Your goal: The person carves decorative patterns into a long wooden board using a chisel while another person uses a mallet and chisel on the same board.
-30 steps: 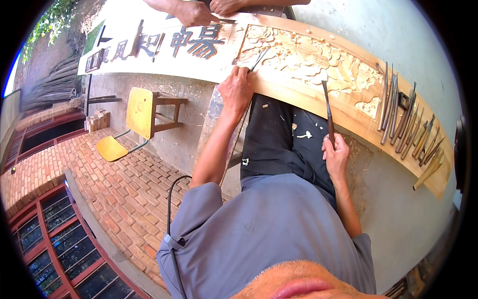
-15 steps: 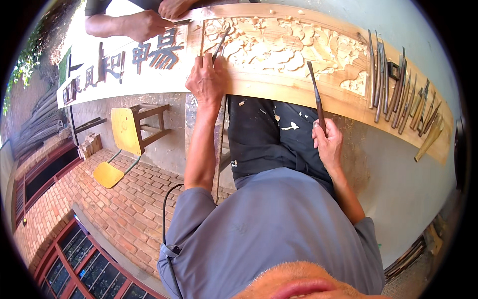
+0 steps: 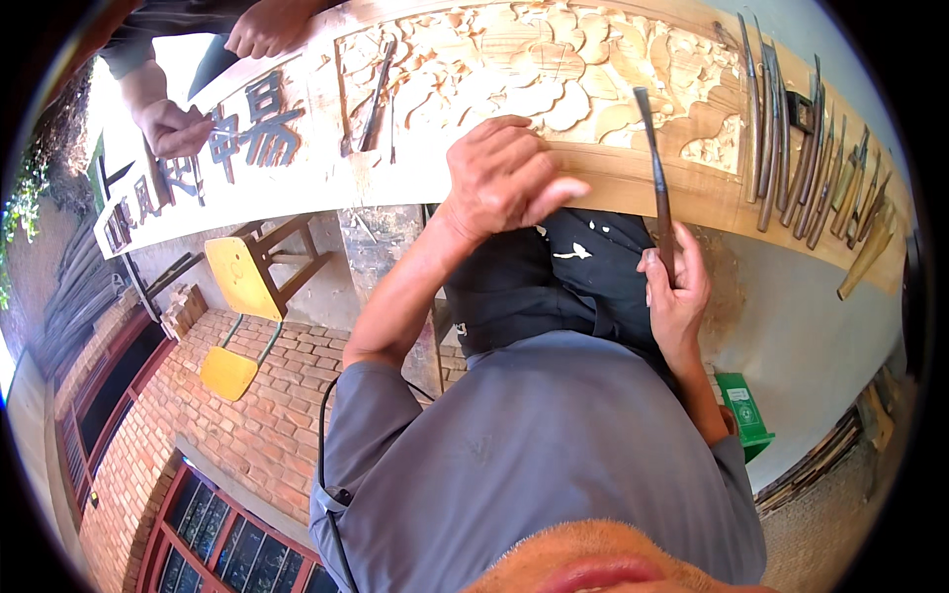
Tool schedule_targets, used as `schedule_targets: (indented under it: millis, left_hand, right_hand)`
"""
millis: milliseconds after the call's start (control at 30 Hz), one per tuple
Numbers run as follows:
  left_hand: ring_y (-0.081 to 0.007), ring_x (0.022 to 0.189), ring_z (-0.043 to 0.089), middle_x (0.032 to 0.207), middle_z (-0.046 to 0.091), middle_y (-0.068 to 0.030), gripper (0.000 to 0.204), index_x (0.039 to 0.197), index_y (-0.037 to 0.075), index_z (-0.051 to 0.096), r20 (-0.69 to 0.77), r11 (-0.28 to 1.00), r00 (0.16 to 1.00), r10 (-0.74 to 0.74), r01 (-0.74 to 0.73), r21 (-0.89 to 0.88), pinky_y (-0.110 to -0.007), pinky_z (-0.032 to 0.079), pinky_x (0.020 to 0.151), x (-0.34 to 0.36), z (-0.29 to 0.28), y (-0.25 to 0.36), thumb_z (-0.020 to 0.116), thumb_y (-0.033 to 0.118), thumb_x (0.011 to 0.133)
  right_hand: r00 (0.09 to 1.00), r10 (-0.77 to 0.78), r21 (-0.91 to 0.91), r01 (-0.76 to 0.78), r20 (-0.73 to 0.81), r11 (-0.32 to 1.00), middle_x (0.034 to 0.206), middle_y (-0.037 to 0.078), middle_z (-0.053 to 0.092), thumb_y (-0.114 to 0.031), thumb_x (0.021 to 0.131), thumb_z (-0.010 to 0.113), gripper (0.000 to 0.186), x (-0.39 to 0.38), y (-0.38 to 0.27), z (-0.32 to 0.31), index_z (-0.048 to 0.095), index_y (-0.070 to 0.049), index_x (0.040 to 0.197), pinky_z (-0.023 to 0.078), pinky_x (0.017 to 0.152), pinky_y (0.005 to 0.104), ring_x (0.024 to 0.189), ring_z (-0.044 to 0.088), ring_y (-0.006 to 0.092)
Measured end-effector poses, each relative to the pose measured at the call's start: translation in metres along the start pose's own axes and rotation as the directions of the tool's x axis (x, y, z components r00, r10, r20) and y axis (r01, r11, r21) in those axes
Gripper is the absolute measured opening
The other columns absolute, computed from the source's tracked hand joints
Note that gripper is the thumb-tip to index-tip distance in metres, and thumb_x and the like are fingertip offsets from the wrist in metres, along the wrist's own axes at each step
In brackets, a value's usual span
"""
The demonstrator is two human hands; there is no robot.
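My right hand [image 3: 680, 294] is closed around the wooden handle of a chisel [image 3: 656, 163]. Its steel blade points up and away, over the near edge of a pale carved wooden board [image 3: 613, 178]. My left hand [image 3: 509, 180] hovers over that same edge, left of the chisel. It holds nothing; its fingers are loosely bent and the thumb stands apart. Relief carving in rounded, overlapping shapes covers the board's middle, strewn with wood shavings. Another chisel [image 3: 378, 97] lies at the carving's left end, with a thin tool [image 3: 392, 128] beside it.
A row of carving tools [image 3: 791, 148] and a brush-like tool [image 3: 870, 252] lie at the board's right end. At far left, another person's hand [image 3: 173, 127] works by dark raised characters [image 3: 269, 124]. A yellow chair [image 3: 242, 277] and a green bin [image 3: 743, 410] stand on the floor.
My left hand has let go of the chisel at the carving's left end and moved right, toward the board's near edge. The other person's hand has shifted over the dark characters.
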State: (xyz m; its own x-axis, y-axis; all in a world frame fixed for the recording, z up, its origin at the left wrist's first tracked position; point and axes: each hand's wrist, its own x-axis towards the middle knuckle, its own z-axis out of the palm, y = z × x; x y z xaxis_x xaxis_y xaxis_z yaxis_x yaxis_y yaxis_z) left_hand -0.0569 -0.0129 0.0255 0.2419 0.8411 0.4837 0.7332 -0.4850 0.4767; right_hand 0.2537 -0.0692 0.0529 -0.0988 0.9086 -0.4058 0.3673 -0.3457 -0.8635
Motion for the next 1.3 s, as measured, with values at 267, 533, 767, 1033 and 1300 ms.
schedule_targets:
  millis: [267,533,767,1033,1300]
  left_hand:
    - [-0.0262,0.083,0.072,0.088,0.066,-0.0044,0.051,0.101,0.009,0.073,0.015,0.893,0.931,0.365,-0.346,-0.287,-0.041,0.06,0.078,0.054,0.048,0.022,0.077,0.059,0.097]
    - [-0.0254,0.062,0.061,0.069,0.054,-0.0032,0.055,0.072,0.013,0.06,0.138,0.917,0.965,0.224,-0.16,-0.366,-0.04,0.05,0.054,0.05,0.064,0.007,0.08,0.059,0.094]
    - [-0.0267,0.061,0.063,0.066,0.054,-0.0034,0.057,0.069,0.013,0.059,0.181,0.928,0.972,0.15,-0.075,-0.365,-0.042,0.05,0.053,0.05,0.071,0.003,0.076,0.058,0.099]
    - [-0.0253,0.056,0.056,0.066,0.05,-0.0022,0.061,0.069,0.014,0.055,0.07,0.962,0.985,0.16,-0.139,-0.234,-0.04,0.043,0.051,0.053,0.074,0.007,0.07,0.064,0.101]
    - [-0.0206,0.077,0.064,0.086,0.062,-0.0019,0.044,0.091,0.009,0.07,-0.093,0.982,0.977,0.19,-0.19,-0.001,-0.035,0.051,0.069,0.006,0.013,0.09,0.083,0.051,0.091]
  right_hand:
    - [0.972,-0.224,-0.2,0.234,0.072,0.951,0.115,0.018,0.083,0.009,0.098,0.076,0.046,0.014,-0.035,-0.003,0.072,0.001,0.143,0.062,0.089,0.0315,0.101,0.08,0.0165]
    - [0.962,-0.225,-0.214,0.255,0.158,0.943,0.11,0.018,0.083,0.012,0.095,0.077,0.038,0.028,-0.056,0.002,0.077,0.004,0.132,0.062,0.085,0.0318,0.096,0.081,0.0193]
    - [0.95,-0.255,-0.31,0.301,0.18,0.902,0.098,0.019,0.08,0.01,0.095,0.078,0.025,0.043,-0.06,0.008,0.08,0.005,0.119,0.059,0.075,0.0333,0.081,0.078,0.0253]
    - [0.89,-0.407,-0.342,0.455,0.206,0.822,0.094,0.017,0.078,0.008,0.096,0.077,0.023,0.058,-0.063,0.005,0.08,0.002,0.118,0.058,0.07,0.0361,0.076,0.076,0.027]
    - [0.859,-0.465,-0.138,0.498,0.214,0.856,0.095,0.012,0.079,0.002,0.1,0.076,0.037,-0.021,-0.031,0.007,0.077,-0.004,0.137,0.058,0.069,0.0356,0.071,0.073,0.0253]
